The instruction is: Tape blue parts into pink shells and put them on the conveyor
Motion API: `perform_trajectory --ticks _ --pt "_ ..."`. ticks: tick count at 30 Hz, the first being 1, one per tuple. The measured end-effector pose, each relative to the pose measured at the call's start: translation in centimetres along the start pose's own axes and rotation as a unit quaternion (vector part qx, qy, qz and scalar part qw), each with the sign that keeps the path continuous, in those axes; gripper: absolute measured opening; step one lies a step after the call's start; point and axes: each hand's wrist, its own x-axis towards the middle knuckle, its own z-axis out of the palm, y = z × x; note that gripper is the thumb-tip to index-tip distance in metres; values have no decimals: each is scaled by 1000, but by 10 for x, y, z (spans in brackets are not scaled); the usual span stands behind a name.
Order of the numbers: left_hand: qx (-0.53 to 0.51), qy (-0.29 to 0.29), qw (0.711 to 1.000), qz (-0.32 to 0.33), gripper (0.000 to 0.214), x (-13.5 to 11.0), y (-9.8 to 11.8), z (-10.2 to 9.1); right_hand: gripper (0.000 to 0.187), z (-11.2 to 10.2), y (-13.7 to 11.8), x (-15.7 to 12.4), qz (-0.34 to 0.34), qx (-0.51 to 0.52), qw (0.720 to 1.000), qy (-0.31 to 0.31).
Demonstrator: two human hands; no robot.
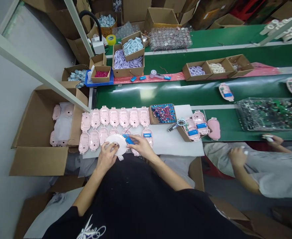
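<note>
My left hand point(108, 156) is closed around a white tape roll point(120, 142), its fingers at the core. A short loose tab hangs from the roll's lower edge. My right hand point(143, 146) pinches a blue battery point(129, 140) against the roll's right side. Thin wires rise behind that battery. Under and around both hands lie pink plastic shells point(94, 140) in two rows on a white foam sheet point(164, 142). One shell just right of my right hand holds a blue battery point(147, 135). Part of the lower row is hidden by the roll and my hands.
A box of wired batteries point(163, 113) stands behind the foam sheet's middle. Right of it, pink shells with batteries point(192, 132) rest on a small carton. A large carton point(42, 121) stands at left. A co-worker's hand point(238, 156) is at right, beside the green conveyor point(166, 93).
</note>
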Motion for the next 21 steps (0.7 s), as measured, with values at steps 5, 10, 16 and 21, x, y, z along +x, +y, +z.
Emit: perform_trajectory --ticks 5,10,16,21 --pt "1 7 1000 -27 56 -5 -3 -1 59 13 12 -3 25 77 996 -27" --pt "5 -12 999 -50 54 -7 -7 -1 67 41 25 0 68 203 977 -5" --pt "27 -52 992 -108 51 -17 -10 1 63 81 53 36 97 325 935 109" --pt "-6 -66 993 -99 40 -57 -57 1 43 47 68 121 17 253 935 249"
